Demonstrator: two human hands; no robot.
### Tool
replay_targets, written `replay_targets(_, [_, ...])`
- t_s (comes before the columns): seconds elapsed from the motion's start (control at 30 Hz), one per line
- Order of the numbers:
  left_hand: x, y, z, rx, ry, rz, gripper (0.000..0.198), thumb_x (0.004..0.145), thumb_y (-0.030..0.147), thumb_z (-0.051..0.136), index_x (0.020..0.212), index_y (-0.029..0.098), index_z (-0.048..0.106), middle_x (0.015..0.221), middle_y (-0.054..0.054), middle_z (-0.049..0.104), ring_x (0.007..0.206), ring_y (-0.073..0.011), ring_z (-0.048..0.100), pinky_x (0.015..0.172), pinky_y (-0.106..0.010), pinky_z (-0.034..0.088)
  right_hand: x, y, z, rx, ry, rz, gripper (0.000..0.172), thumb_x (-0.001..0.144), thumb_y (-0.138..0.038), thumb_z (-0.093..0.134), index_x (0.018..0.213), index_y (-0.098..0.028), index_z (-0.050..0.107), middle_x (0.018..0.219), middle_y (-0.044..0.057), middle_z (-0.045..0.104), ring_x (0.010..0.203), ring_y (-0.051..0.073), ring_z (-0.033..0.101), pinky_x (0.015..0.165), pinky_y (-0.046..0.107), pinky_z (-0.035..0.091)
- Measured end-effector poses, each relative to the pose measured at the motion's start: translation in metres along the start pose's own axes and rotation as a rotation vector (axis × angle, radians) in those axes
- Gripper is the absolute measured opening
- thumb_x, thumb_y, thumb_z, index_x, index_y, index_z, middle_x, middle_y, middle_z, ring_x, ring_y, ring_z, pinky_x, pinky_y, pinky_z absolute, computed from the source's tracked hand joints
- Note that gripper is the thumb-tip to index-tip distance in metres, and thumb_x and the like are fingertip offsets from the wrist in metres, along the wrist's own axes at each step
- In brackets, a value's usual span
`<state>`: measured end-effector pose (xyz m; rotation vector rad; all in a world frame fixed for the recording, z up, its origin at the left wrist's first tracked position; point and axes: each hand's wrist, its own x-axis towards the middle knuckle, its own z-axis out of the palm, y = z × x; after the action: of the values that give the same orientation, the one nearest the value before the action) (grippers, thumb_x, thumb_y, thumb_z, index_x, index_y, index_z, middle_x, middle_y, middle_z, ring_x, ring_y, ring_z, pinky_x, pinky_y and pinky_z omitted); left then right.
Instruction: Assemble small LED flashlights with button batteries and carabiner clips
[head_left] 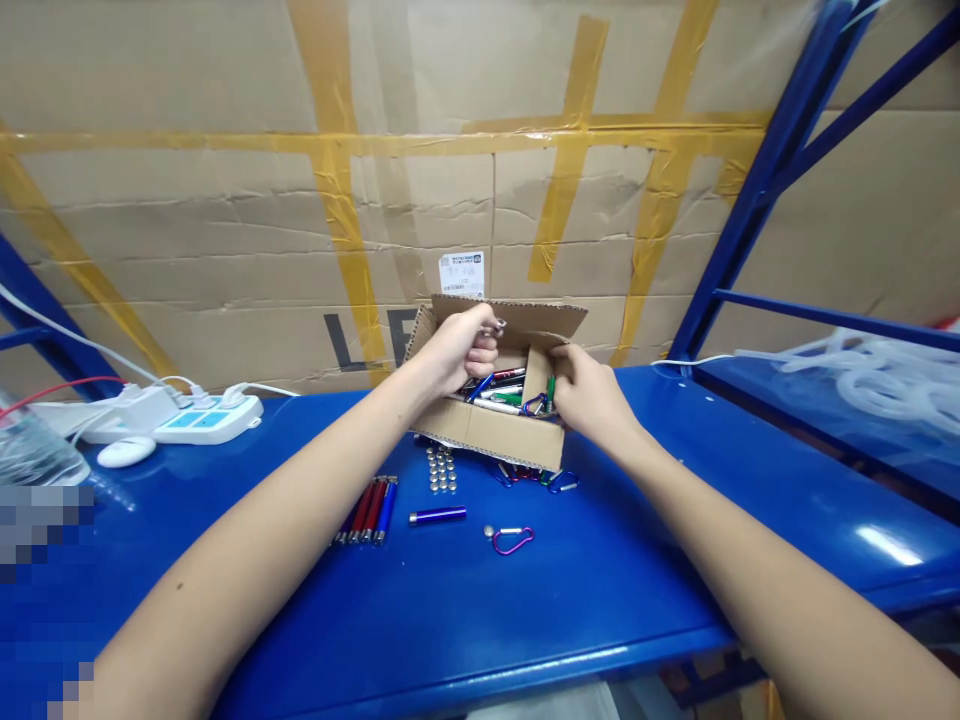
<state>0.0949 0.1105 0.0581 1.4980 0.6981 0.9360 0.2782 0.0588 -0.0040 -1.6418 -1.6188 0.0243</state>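
We pinch a small silvery metal piece (501,326), too small to identify, in our left hand (466,352) over the open brown cardboard box (495,432). Mixed coloured metal tubes (496,405) remain inside; round silver discs (442,476) and red-and-blue metal tubes (373,510) lie lined up nearer. Our right hand (592,393) hides its grip; we cannot tell.

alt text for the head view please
The left hand holds a small silvery item over an open cardboard box of slim tubes on a blue worktop; the right hand is at its right side. Button cells and carabiners lie in front.
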Motion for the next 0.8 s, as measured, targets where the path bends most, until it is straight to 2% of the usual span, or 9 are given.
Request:
replay_targets(0.07, [0.001,0.001,-0.006,-0.239,-0.025,-0.138,0.014,0.068,0.027,0.049,0.064,0.020,0.037,0.055,0.006,0.024,0.043,-0.0061,0.016,0.037,-0.020,0.015,0.001,0.003,0.001,0.012,-0.012,0.016,0.044,0.084,-0.010,0.044,0.126,-0.014,0.059,0.100,0.015,0.072,0.089,0.027,0.069,0.078,0.039,0.054])
replay_targets(0.13, [0.002,0.000,-0.010,-0.335,-0.024,-0.211,0.011,0.066,0.027,0.047,0.065,0.020,0.039,0.056,0.003,0.029,0.044,-0.0074,0.019,0.036,-0.020,0.017,0.001,0.004,0.001,0.017,-0.025,0.029,0.045,0.085,-0.010,0.044,0.127,-0.014,0.058,0.098,0.015,0.071,0.088,0.026,0.069,0.077,0.039,0.054])
replay_targets(0.3, [0.006,-0.006,-0.010,-0.232,0.088,-0.226,0.020,0.079,0.037,0.040,0.066,0.022,0.037,0.057,0.000,0.037,0.045,-0.0091,0.024,0.037,-0.023,0.020,0.000,0.002,-0.001,0.007,-0.031,0.031,0.047,0.083,-0.009,0.044,0.128,-0.013,0.057,0.094,0.014,0.071,0.083,0.026,0.069,0.073,0.037,0.054])
replay_targets(0.37, [0.007,-0.009,-0.007,-0.063,0.148,-0.186,0.025,0.085,0.037,0.038,0.065,0.022,0.034,0.054,0.002,0.034,0.043,-0.0086,0.021,0.038,-0.023,0.020,-0.001,0.000,-0.002,0.003,-0.034,0.033,0.047,0.083,-0.009,0.044,0.128,-0.014,0.057,0.093,0.014,0.071,0.083,0.026,0.069,0.072,0.037,0.054])
replay_targets(0.47, [0.001,-0.011,-0.002,0.443,0.183,-0.019,0.034,0.089,0.039,0.043,0.061,0.022,0.035,0.051,0.004,0.031,0.044,-0.0088,0.025,0.044,-0.025,0.024,-0.001,-0.001,-0.003,-0.012,-0.038,0.027,0.047,0.083,-0.008,0.044,0.128,-0.015,0.057,0.096,0.015,0.071,0.088,0.027,0.068,0.075,0.038,0.053])
replay_targets(0.57, [-0.009,-0.010,0.004,1.049,0.052,0.220,0.041,0.084,0.043,0.054,0.053,0.020,0.041,0.050,0.001,0.040,0.049,-0.0115,0.037,0.052,-0.029,0.029,-0.002,-0.002,-0.004,-0.030,-0.040,0.010,0.047,0.083,-0.007,0.044,0.127,-0.015,0.057,0.099,0.015,0.071,0.092,0.028,0.068,0.078,0.038,0.052])
replay_targets(0.63, [-0.013,-0.009,0.009,1.318,-0.083,0.283,0.035,0.079,0.042,0.060,0.055,0.018,0.049,0.053,-0.001,0.050,0.052,-0.0134,0.043,0.054,-0.030,0.030,-0.002,-0.002,-0.005,-0.032,-0.048,0.004,0.046,0.084,-0.007,0.043,0.127,-0.015,0.056,0.097,0.015,0.072,0.088,0.027,0.068,0.077,0.038,0.052])
replay_targets(0.7, [-0.015,-0.009,0.013,1.477,-0.186,0.282,0.028,0.074,0.041,0.064,0.062,0.017,0.058,0.059,-0.004,0.058,0.054,-0.0156,0.049,0.054,-0.029,0.031,-0.003,-0.002,-0.004,-0.025,-0.057,-0.011,0.046,0.085,-0.008,0.043,0.128,-0.015,0.055,0.096,0.015,0.072,0.084,0.026,0.069,0.075,0.037,0.052])
replay_targets(0.8, [-0.010,-0.013,0.014,1.614,-0.236,0.272,0.022,0.073,0.037,0.065,0.072,0.015,0.065,0.068,-0.009,0.065,0.062,-0.0204,0.058,0.056,-0.029,0.035,-0.004,-0.002,-0.002,-0.021,-0.077,-0.059,0.045,0.086,-0.009,0.042,0.129,-0.015,0.055,0.099,0.015,0.072,0.085,0.026,0.069,0.074,0.036,0.052])
